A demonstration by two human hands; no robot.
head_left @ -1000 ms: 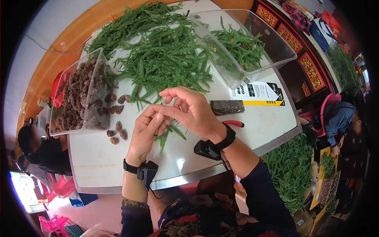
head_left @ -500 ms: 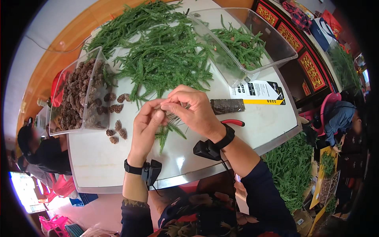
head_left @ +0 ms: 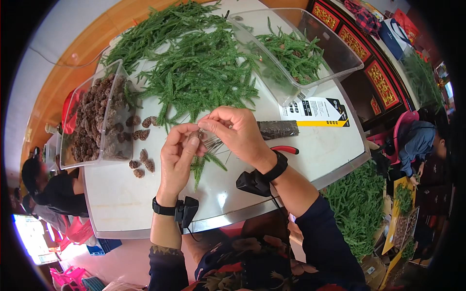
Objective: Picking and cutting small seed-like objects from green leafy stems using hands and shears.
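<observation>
My left hand [head_left: 177,157] and my right hand [head_left: 239,132] meet over the table, both with fingers pinched. Between the left fingertips shows a small brownish thing, mostly hidden by the fingers. The right thumb and forefinger pinch right beside it, on something too small to make out. Thin dark wires [head_left: 213,144] fan out below the right fingers. Under the hands is a green needled sprig [head_left: 211,164]; whether it is held or lies on the table I cannot tell. Several loose pine cones [head_left: 149,165] lie left of my left hand.
A clear bin of pine cones [head_left: 92,126] stands at the left, another clear bin with green sprigs [head_left: 291,53] at the back right. Heaped green sprigs [head_left: 204,72] cover the far table. Right of my hands lie a dark wire bundle [head_left: 279,128], a red handle [head_left: 285,149] and a card [head_left: 315,110].
Both hands stay together, the fingers shifting only slightly. A little more of the small brownish thing shows between the left fingertips. The whole view has moved slightly.
</observation>
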